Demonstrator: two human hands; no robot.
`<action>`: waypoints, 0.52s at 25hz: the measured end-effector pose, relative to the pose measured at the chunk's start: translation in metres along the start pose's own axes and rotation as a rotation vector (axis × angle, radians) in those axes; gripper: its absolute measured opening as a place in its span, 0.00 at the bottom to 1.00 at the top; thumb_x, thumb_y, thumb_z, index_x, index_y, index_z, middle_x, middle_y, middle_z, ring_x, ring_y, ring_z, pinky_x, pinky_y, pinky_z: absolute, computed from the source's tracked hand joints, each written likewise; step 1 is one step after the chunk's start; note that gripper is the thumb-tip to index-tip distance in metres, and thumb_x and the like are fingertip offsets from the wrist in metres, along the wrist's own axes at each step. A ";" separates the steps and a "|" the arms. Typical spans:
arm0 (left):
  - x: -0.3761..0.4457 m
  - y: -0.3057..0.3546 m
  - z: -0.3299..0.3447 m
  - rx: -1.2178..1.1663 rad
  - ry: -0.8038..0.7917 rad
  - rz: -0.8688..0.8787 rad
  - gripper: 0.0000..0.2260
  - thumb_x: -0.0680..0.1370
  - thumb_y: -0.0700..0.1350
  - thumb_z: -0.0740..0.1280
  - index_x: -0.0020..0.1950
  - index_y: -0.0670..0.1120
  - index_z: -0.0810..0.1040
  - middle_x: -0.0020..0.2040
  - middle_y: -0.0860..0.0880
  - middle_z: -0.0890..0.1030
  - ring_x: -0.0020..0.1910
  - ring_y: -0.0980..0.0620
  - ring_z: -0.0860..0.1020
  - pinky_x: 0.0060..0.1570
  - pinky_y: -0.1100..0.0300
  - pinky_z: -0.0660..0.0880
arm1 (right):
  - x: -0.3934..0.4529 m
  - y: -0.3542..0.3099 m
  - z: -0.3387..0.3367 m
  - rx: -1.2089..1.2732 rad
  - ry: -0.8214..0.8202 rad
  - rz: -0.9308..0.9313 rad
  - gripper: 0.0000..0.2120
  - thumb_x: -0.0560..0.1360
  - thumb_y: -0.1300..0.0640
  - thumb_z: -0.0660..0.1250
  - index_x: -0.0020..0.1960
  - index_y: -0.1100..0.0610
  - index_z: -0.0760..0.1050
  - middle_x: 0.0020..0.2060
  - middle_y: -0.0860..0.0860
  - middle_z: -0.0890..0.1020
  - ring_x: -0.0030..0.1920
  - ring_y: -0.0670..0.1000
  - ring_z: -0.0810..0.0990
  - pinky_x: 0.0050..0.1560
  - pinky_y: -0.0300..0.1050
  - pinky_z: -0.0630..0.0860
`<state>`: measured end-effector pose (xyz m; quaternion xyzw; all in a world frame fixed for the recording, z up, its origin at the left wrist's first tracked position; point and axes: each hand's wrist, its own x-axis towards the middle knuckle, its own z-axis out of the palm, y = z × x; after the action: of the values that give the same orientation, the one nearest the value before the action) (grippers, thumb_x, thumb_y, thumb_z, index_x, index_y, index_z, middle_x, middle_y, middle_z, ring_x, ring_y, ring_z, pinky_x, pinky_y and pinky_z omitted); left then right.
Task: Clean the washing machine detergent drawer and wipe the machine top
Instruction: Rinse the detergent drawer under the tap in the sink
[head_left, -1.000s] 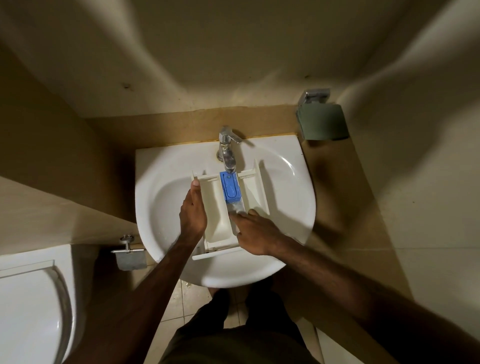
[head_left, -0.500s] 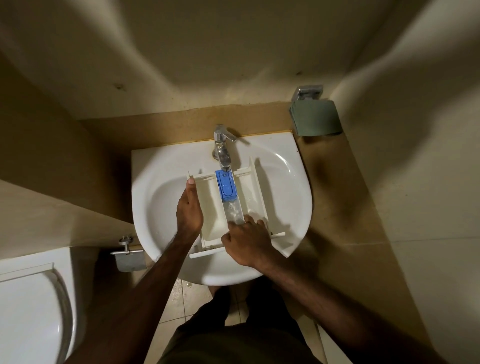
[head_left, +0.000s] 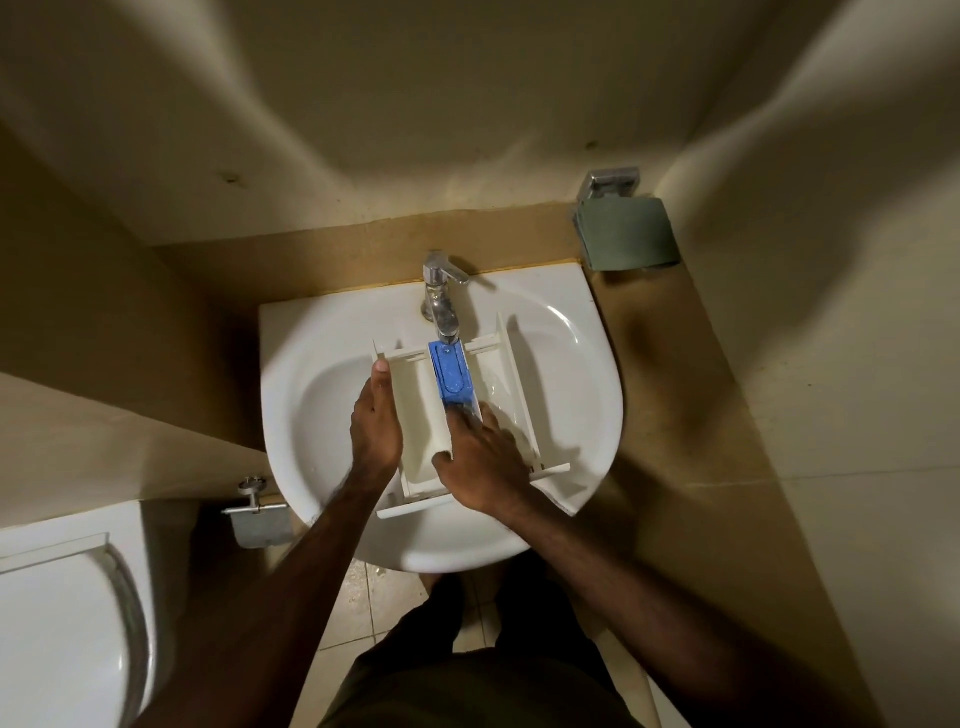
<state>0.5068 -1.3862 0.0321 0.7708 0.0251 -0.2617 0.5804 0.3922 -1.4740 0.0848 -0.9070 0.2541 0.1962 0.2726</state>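
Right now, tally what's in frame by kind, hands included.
Hands: 2, left hand and right hand
Detergent drawer: 1, white with a blue insert
Sink: 1
Tap: 1
Toilet: 1
Wall fittings: 2, grey holder and metal bracket
Total: 8

Looking straight down at a white washbasin (head_left: 571, 374) with the detergent drawer (head_left: 415, 410) lying in it, back end under the chrome tap (head_left: 441, 296). The drawer is white with a blue insert (head_left: 451, 373) down the middle. Left hand (head_left: 375, 421) is flat along the drawer's left wall, thumb up near the back corner. Right hand (head_left: 480, 462) is spread over the middle and right compartments just below the blue piece, a bit blurred. Toilet (head_left: 57, 623) sits lower left, and a grey-green wall holder (head_left: 626, 234) is upper right.
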 end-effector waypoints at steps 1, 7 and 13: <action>0.000 0.000 0.000 -0.012 -0.004 -0.004 0.30 0.81 0.71 0.52 0.58 0.51 0.83 0.51 0.47 0.87 0.49 0.47 0.86 0.51 0.48 0.84 | 0.002 0.000 0.002 0.012 -0.019 0.012 0.33 0.81 0.52 0.60 0.84 0.54 0.52 0.83 0.52 0.57 0.82 0.62 0.52 0.78 0.64 0.59; -0.005 0.005 0.001 -0.034 0.007 0.006 0.29 0.84 0.66 0.52 0.60 0.48 0.84 0.51 0.47 0.87 0.49 0.48 0.86 0.41 0.62 0.80 | -0.028 0.015 0.001 -0.255 -0.047 -0.014 0.32 0.79 0.41 0.40 0.66 0.54 0.74 0.66 0.56 0.81 0.73 0.61 0.70 0.68 0.62 0.64; -0.006 0.009 -0.005 -0.042 -0.059 0.017 0.28 0.85 0.66 0.51 0.60 0.50 0.84 0.51 0.48 0.87 0.49 0.51 0.86 0.45 0.58 0.82 | -0.048 0.033 -0.001 -0.328 0.194 -0.305 0.26 0.83 0.44 0.47 0.54 0.52 0.83 0.52 0.51 0.86 0.52 0.59 0.84 0.53 0.56 0.78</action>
<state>0.5069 -1.3830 0.0433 0.7504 0.0069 -0.2789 0.5992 0.3353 -1.4818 0.0966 -0.9815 0.1041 0.1034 0.1226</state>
